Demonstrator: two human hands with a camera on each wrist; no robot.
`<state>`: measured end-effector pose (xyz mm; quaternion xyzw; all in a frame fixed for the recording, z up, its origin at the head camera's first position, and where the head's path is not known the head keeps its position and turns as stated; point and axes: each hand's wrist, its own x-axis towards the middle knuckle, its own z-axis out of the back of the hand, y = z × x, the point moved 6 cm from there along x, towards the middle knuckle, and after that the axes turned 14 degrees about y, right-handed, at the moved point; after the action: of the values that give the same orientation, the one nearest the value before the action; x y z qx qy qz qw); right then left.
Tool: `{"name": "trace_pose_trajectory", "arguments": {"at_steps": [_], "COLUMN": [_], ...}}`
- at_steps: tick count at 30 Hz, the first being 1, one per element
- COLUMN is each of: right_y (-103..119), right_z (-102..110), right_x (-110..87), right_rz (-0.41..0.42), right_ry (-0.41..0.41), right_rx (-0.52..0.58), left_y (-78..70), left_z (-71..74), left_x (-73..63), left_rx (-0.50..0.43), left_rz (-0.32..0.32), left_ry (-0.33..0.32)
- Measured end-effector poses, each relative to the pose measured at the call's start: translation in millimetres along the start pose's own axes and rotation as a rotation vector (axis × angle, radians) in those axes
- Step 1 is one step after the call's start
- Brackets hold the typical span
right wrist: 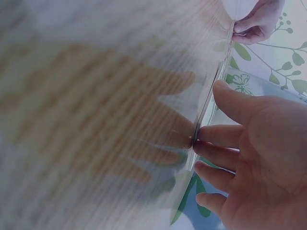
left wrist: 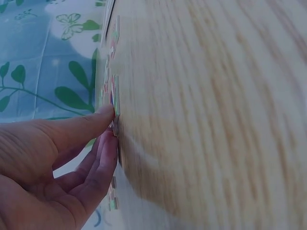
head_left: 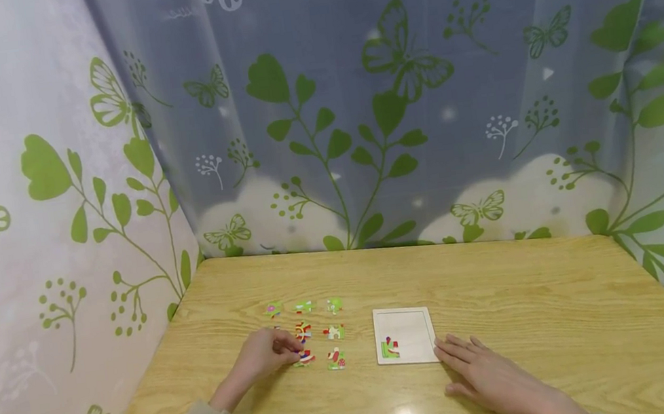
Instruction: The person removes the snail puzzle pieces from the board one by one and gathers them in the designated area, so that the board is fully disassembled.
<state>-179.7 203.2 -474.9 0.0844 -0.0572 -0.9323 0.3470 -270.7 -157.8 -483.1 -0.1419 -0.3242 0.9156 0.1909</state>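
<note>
My left hand [head_left: 265, 352] is at the lower left of a group of colourful puzzle pieces. Its thumb and fingertips pinch a red, white and green puzzle piece [head_left: 305, 358] at the tabletop. In the left wrist view the piece [left wrist: 115, 125] shows edge-on between thumb and fingers. A white puzzle tray [head_left: 410, 331] lies to the right, with one placed piece [head_left: 390, 348] in its lower left corner. My right hand [head_left: 489, 377] lies palm down with straight fingers, fingertips at the tray's lower right edge. Seen from the right wrist, those fingers touch the tray's side.
Around the left hand lie more loose pieces, among them a red-white one [head_left: 334, 332], a mushroom one [head_left: 336, 359] and a green one [head_left: 334, 304]. The wooden table [head_left: 500, 283] meets a patterned curtain [head_left: 354, 129] at the back. Another patterned sheet [head_left: 64, 230] hangs at the left.
</note>
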Motion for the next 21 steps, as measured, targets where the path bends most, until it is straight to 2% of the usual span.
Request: {"name": "trace_pose_trajectory", "arguments": {"at_steps": [5,9,14,18,21], "right_y": [1,1,0,-1,-1], "right_z": [2,2,1,-1,-1], "right_x": [-0.3,-0.5,0.1,0.6,0.6], "right_rz": [0.002,0.005,0.0,-0.003,-0.004], "right_ry": [-0.006,-0.011,0.005,0.018,0.017], "right_rx": [-0.001,-0.002,0.008,0.018,0.017], "left_y": [-0.6,-2.4,-5.5,-11.7,-18.5], "left_z": [5.3,11.5,15.1,16.0,16.8], "left_x": [0.1,1.2,5.0,6.7,9.1], "left_rx": [0.0,0.002,-0.046,-0.09,-0.086], "left_rz": [0.005,0.011,0.013,-0.032,-0.081], "left_ry": [-0.025,-0.088,-0.128,-0.124,-0.128]}}
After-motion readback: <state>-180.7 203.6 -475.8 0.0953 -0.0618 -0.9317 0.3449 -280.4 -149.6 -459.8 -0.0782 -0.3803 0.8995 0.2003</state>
